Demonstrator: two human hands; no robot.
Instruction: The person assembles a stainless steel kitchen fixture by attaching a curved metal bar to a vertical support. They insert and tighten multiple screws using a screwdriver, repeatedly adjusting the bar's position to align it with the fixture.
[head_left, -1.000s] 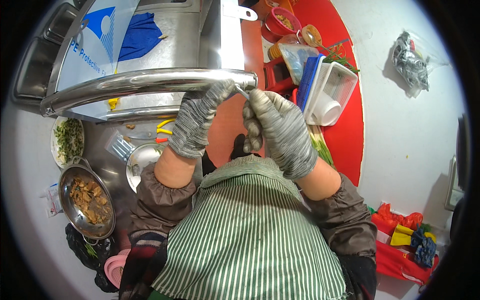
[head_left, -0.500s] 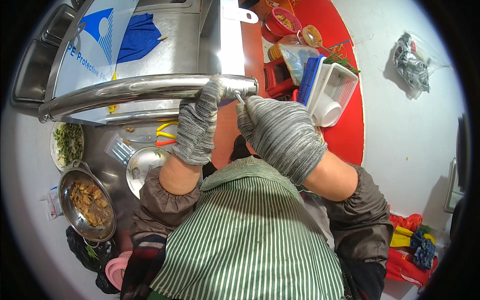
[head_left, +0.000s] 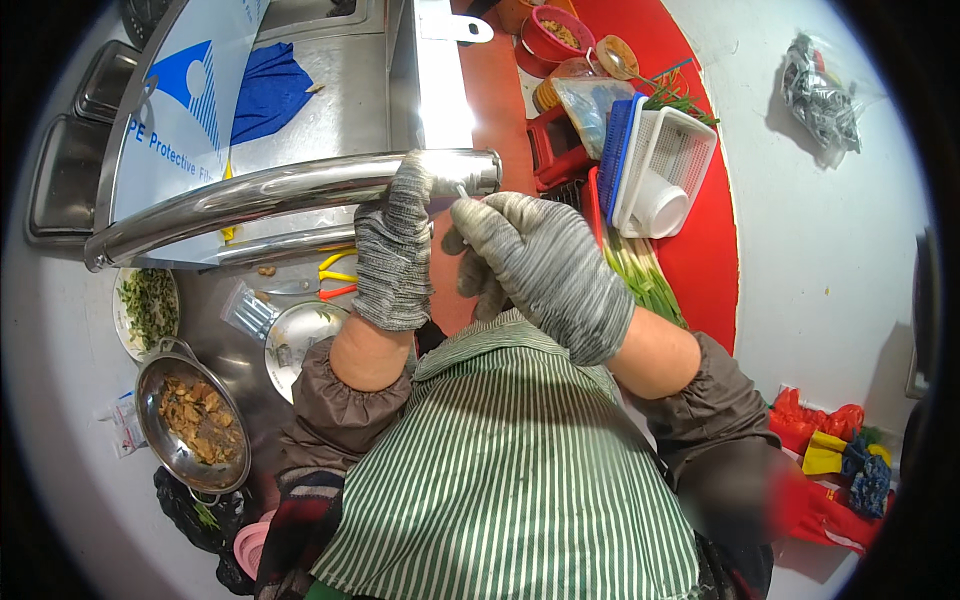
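Note:
A thick, curved, polished steel tube spans the upper left to the middle, its right end closest to me. My left hand, in a grey knitted glove, is closed round the tube near that end, thumb over the top. My right hand, gloved alike, is just below the tube's end. Its thumb and forefinger pinch a thin metal rod whose tip meets the tube; the kind of tool or fastener is hidden. The tube joins a panel covered in white and blue protective film.
Lower left are a steel pan of food, a plate of chopped greens, a white plate, yellow-and-red-handled pliers and a bag of bolts. Stacked baskets and spring onions are at right. A blue cloth lies behind the tube.
The tube's right end and both hands have shifted slightly left in view. My right hand has turned, its lower fingers now showing beneath the palm, while my left hand keeps its grip.

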